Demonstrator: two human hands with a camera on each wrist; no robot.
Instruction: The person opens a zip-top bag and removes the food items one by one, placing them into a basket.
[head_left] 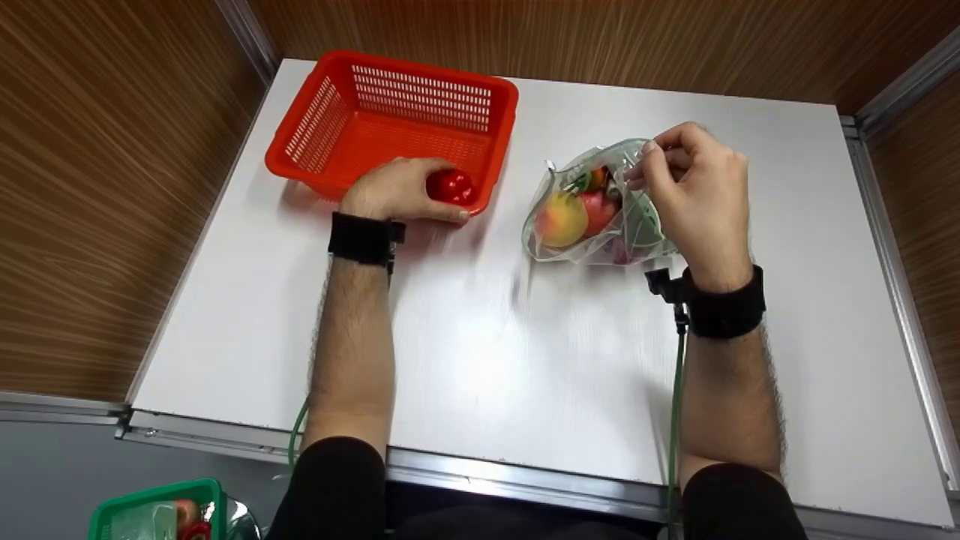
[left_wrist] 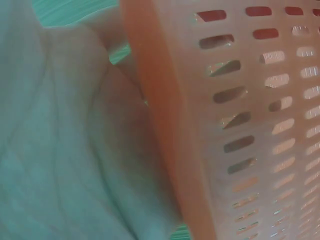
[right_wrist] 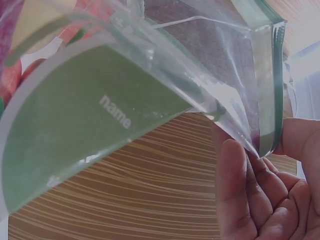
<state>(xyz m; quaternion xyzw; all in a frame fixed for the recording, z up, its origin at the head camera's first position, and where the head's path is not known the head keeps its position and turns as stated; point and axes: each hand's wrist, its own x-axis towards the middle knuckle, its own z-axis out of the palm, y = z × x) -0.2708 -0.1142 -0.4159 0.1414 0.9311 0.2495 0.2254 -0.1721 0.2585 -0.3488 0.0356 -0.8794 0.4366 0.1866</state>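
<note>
A glossy red bell pepper (head_left: 452, 187) is at the front right corner inside the red plastic basket (head_left: 390, 66). My left hand (head_left: 401, 191) reaches over the basket's front rim and grips the pepper, fingers behind it and thumb in front; the left wrist view shows the palm (left_wrist: 65, 135) against the slotted wall (left_wrist: 200, 130), with the pepper's hold hidden. With thumb and fingertips, my right hand (head_left: 701, 191) pinches the top edge of a clear zip bag (head_left: 551, 244). Through the bag show a yellow-red fruit (head_left: 562, 219), a red fruit (head_left: 600, 211) and a green label (right_wrist: 85, 120) reading "name".
Both basket and bag stand on a white table (head_left: 480, 360), walled by brown wood-grain panels (head_left: 585, 45). Below the front edge at left is a green basket (head_left: 217, 495) with red produce in it. A green cable (head_left: 675, 420) runs along each forearm.
</note>
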